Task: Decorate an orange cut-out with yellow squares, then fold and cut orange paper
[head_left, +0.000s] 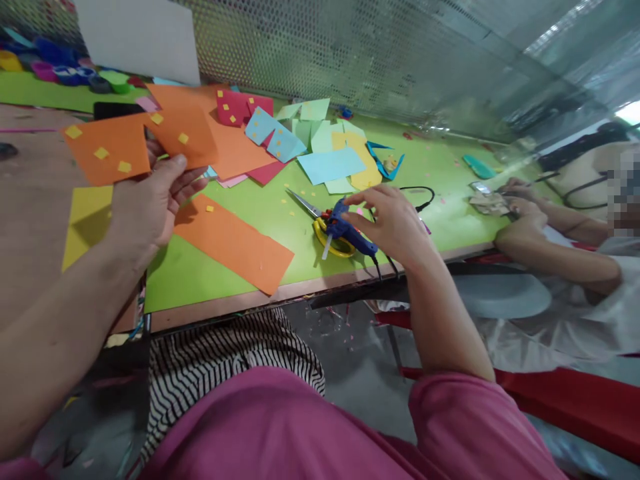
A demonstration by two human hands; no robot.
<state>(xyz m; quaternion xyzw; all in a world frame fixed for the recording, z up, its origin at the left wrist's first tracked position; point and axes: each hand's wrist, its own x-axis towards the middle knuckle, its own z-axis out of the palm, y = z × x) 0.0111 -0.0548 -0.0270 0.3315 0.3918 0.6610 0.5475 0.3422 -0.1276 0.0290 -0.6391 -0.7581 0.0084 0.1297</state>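
Nearest the camera, the pink shirt [280, 427] fills the bottom of the frame, with striped fabric [233, 350] just above its left part. At upper left I see colourful round pieces [67, 75] and a white sheet [140, 40]. Below them, my left hand [147, 203] pinches the orange card [187, 130], dotted with yellow squares, between thumb and fingers. Yellow paper [85, 223] lies by that wrist, and an orange strip [237, 247] lies to its right on the green tabletop [173, 287]. Around upper centre are a red card [233, 107] and a light blue card [275, 133], both with yellow squares. At centre, the blue glue gun [354, 237] lies over the yellow-handled scissors [306, 203]. My right hand [395, 223] is at the gun, thumb and forefinger parted; I cannot tell if they touch it. At right, another person's hands [523, 217] are at a crumpled piece [487, 203].
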